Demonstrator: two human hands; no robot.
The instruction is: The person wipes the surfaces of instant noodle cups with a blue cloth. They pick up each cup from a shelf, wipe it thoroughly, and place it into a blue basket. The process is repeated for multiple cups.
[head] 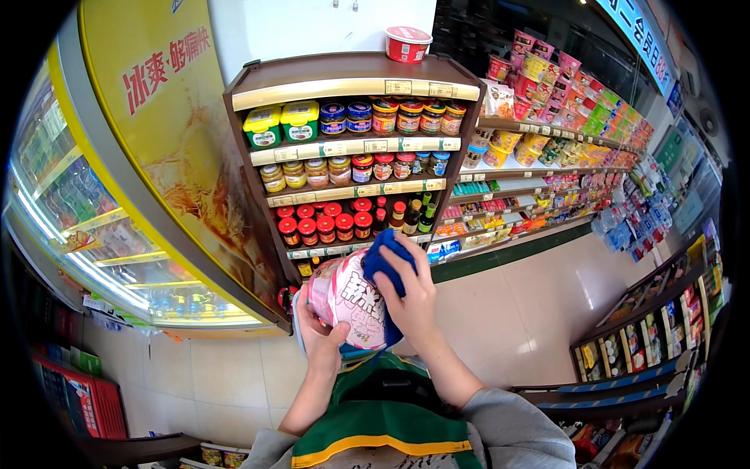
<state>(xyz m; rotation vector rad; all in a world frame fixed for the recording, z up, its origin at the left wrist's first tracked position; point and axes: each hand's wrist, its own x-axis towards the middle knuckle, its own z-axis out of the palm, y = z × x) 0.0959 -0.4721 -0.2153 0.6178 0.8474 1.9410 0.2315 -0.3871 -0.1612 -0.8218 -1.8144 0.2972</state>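
My left hand (323, 334) grips a pink and white instant-noodle tub (351, 299) by its lower left side, thumb across its front. A dark blue cloth (391, 261) is bunched under the fingers of my right hand (410, 287), pressed to the tub's upper right side. More blue cloth hangs at the tub's right edge. Behind the tub stands a brown shelf unit with a cream price rail (351, 94) and rows of jars. On its top rests a red and white tub (408, 44), which neither hand touches.
Red-lidded sauce jars (325, 225) and small bottles (413, 214) stand just beyond my hands. A yellow-framed display cooler (176, 234) is at the left. Shelves of noodle tubs (530, 88) run off to the right. Low shelving (638, 334) stands at the lower right.
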